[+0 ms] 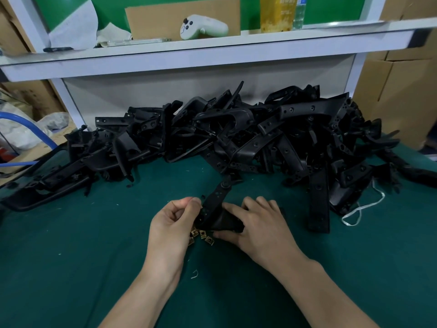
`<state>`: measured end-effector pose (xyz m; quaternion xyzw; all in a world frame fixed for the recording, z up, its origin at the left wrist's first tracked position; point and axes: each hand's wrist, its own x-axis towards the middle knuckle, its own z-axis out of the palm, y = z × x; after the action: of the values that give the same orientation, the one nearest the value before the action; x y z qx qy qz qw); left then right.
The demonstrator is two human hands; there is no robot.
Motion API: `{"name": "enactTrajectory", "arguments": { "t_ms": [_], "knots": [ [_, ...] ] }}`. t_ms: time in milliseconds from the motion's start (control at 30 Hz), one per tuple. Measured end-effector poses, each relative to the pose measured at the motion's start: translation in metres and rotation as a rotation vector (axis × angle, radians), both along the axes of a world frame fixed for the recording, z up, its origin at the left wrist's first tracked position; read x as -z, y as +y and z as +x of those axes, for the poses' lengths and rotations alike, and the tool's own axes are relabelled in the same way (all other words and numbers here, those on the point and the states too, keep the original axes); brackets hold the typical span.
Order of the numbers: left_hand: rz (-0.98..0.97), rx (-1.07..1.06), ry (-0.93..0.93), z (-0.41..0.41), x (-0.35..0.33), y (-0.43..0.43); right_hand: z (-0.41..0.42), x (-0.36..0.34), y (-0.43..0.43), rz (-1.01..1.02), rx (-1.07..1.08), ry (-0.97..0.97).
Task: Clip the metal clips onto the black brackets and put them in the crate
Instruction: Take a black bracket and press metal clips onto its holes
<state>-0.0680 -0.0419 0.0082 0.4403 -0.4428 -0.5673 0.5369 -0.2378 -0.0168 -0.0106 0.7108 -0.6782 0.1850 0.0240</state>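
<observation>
One black bracket (218, 210) lies between my hands on the green mat, its narrow end pointing away from me. My right hand (256, 223) grips its wide near end, thumb underneath. My left hand (171, 223) has its fingers curled and pinches the bracket's left edge; whether a clip is between the fingertips I cannot tell. Several brass-coloured metal clips (202, 236) lie on the mat just under the bracket, partly hidden by my left hand. No crate is in view.
A large heap of black brackets (236, 136) fills the back of the green mat (71, 256). A white cord (361, 209) lies at the right. A white shelf (189, 53) overhangs the heap. Cardboard boxes (397, 95) stand at the right.
</observation>
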Motion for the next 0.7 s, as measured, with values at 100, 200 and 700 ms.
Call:
{"name": "enactTrajectory", "arguments": {
  "t_ms": [100, 200, 700],
  "knots": [
    [-0.043, -0.042, -0.026, -0.001, 0.000, 0.002, 0.004, 0.003, 0.001, -0.052, 0.023, -0.003],
    [-0.040, -0.057, 0.013, -0.001, 0.001, 0.001, 0.010, 0.005, 0.002, -0.175, 0.068, 0.039],
    [-0.141, 0.071, -0.035, -0.001, -0.001, 0.002, 0.010, 0.001, 0.004, -0.120, 0.096, -0.058]
  ]
}}
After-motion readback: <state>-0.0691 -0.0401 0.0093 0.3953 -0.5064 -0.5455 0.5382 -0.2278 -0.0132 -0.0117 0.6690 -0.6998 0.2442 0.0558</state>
